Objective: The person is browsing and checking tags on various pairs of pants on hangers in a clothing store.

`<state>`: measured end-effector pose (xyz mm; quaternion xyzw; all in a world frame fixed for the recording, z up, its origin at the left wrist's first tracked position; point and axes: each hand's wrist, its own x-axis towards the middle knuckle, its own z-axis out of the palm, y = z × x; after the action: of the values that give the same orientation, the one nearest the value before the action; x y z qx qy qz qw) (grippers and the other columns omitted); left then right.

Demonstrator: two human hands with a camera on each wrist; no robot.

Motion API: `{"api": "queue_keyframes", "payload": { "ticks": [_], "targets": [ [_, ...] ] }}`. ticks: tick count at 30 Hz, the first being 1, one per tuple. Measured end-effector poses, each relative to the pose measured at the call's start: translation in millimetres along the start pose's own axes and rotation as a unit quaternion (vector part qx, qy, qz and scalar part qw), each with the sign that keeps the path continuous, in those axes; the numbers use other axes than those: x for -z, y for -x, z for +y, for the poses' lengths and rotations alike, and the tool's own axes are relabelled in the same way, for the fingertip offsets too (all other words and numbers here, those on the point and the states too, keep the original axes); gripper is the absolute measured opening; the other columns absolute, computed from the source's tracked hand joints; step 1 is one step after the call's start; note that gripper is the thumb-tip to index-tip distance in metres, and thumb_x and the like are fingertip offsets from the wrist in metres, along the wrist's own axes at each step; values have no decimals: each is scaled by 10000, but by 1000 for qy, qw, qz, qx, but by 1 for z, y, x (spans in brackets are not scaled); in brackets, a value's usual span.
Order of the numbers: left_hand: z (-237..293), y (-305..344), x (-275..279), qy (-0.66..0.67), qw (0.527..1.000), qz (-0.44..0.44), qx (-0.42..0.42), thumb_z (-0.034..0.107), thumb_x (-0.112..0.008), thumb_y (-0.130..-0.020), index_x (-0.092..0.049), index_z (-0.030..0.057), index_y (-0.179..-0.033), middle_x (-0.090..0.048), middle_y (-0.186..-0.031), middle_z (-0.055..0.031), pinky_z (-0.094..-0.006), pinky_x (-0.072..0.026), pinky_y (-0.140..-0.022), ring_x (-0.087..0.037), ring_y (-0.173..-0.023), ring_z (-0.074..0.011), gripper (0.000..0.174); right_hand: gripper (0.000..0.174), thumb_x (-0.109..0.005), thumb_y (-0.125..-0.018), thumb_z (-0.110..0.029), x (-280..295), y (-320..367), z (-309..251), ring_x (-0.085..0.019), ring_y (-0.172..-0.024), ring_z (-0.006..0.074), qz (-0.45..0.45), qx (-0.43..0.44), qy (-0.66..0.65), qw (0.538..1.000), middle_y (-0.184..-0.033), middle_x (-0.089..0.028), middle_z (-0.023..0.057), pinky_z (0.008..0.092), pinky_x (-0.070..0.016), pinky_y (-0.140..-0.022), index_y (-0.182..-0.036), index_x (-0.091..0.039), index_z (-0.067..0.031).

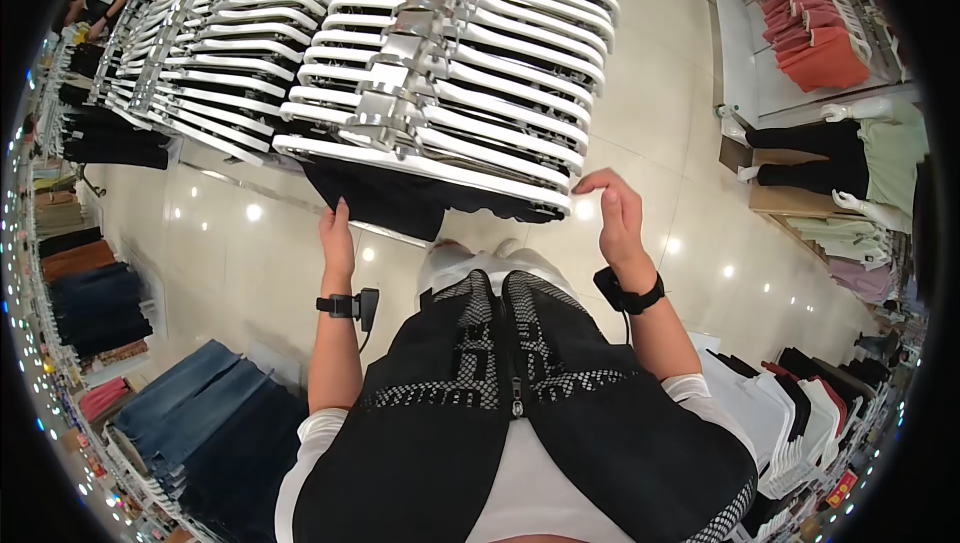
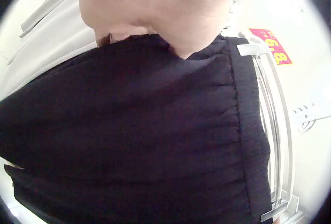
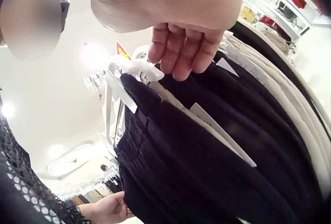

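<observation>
A black garment with a gathered waistband hangs by clips from the front white hanger. At its left side edge my left hand pinches the cloth; in the left wrist view the thumb and fingers of this hand meet the edge of the dark fabric. Beside the right end of the front hanger is my right hand, holding nothing. The right wrist view has the fingers of this hand loosely bent over the hanging clothes, near a white clip. Paper tags hang among the garments.
White hangers fill the rack ahead, with a second row to its left. Folded jeans lie lower left, hanging tops lower right. A dressed mannequin is at the right. Someone is at the upper left.
</observation>
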<state>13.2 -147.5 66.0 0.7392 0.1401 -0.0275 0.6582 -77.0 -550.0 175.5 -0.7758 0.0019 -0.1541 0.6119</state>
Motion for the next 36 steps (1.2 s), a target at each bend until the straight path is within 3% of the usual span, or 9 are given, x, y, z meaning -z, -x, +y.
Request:
{"api": "queue_keyframes", "payload": {
  "ticks": [6,7,10,11,15,18,21,23,36],
  "targets": [
    [-1,-35,17,19,992,-101,69,189,-508,-922,-599,-12,-994,-557,-843,33,-254,-385,-737,-446,-775,-83,232,372,-377,-982,-205,-25,27,26,-556,-814,165,24,-152,21,988,-849,-636,112,298,-438,-770,-894,-620,63],
    [-6,-44,23,22,989,-121,83,172,-514,-892,-600,-18,-1007,-563,-854,25,-262,-388,-748,-456,-789,-96,237,284,-379,-907,-58,-29,30,36,-577,-859,184,33,-182,35,982,-914,-657,123,293,-442,-816,-981,-615,80],
    [-21,-72,44,3,972,-213,102,136,-524,-798,-599,-44,-1091,-620,-1031,-56,-277,-406,-860,-542,-965,-170,353,341,-382,-834,27,-43,36,48,-588,-913,206,28,-274,29,961,-967,-662,127,309,-442,-862,-1089,-604,71],
    [-27,-79,49,-4,960,-261,99,136,-539,-804,-594,-49,-1117,-623,-1076,-74,-277,-407,-887,-550,-1009,-183,367,398,-518,-755,28,-45,40,52,-584,-938,181,27,-292,66,954,-1026,-675,112,320,-464,-840,-1140,-617,29],
    [-8,-91,45,-228,884,-401,71,89,-585,-824,-557,-81,-1189,-616,-1160,-111,-300,-433,-919,-579,-1034,-203,404,431,-680,-780,-53,-65,55,71,-559,-1102,194,-101,-281,165,940,-1162,-642,132,330,-450,-942,-1197,-596,14],
    [0,-95,52,-129,912,-362,143,93,-661,-808,-516,-69,-1273,-608,-1222,-139,-329,-442,-971,-586,-1094,-234,513,530,-734,-777,-94,-93,61,68,-546,-1137,203,-32,-389,29,920,-1238,-611,131,337,-437,-959,-1265,-550,1],
    [-5,-117,89,107,810,-472,329,46,-658,-806,-505,-61,-1292,-606,-1229,-152,-350,-456,-987,-606,-1091,-256,521,557,-703,-747,-42,-93,68,46,-574,-1106,210,-56,-451,-140,880,-1197,-627,119,324,-434,-975,-1273,-537,31],
    [19,-120,99,158,792,-482,340,15,-657,-797,-515,-57,-1283,-604,-1234,-160,-360,-461,-994,-601,-1113,-264,512,646,-691,-699,-9,-87,70,26,-581,-1110,217,-70,-474,-297,826,-1229,-602,98,324,-445,-980,-1315,-499,7],
    [-1,-137,91,217,750,-495,380,28,-539,-856,-546,-59,-1240,-618,-1217,-149,-351,-472,-981,-610,-1105,-253,393,666,-666,-703,-6,-105,78,7,-562,-1148,209,18,-491,-329,806,-1266,-583,94,324,-416,-1021,-1339,-469,20]
  ]
}}
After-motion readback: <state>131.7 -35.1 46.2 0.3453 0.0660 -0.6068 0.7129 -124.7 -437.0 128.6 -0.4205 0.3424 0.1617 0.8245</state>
